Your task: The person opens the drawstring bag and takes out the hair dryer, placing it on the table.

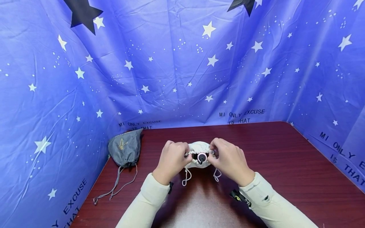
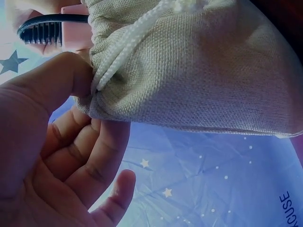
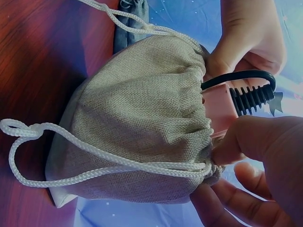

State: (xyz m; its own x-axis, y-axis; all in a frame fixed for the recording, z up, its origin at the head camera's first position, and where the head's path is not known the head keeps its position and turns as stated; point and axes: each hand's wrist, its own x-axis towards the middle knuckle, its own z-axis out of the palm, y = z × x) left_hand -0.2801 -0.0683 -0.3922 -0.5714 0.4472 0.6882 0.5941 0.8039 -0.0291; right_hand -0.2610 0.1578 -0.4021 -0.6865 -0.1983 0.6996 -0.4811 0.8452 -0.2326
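A beige cloth drawstring bag point(image 1: 199, 147) stands on the table between the hands, its gathered mouth part open toward the head camera. My left hand point(image 1: 173, 161) pinches the left side of the mouth between thumb and fingers. At the opposite side, my right hand point(image 1: 231, 161) pinches the rim by the drawstring. A pink device point(image 3: 220, 107) pokes out of the opening; its black ribbed cord sleeve point(image 3: 252, 98) and a bent black cord point(image 3: 241, 74) show, while the rest is hidden inside. White drawstrings point(image 3: 94, 150) hang in loops from both sides.
A dark grey drawstring pouch point(image 1: 125, 148) with yellow print lies at the table's far left, its grey cords trailing toward the front. The reddish-brown table point(image 1: 285, 177) is bordered by a blue star-patterned curtain point(image 1: 176, 63) at the back and sides.
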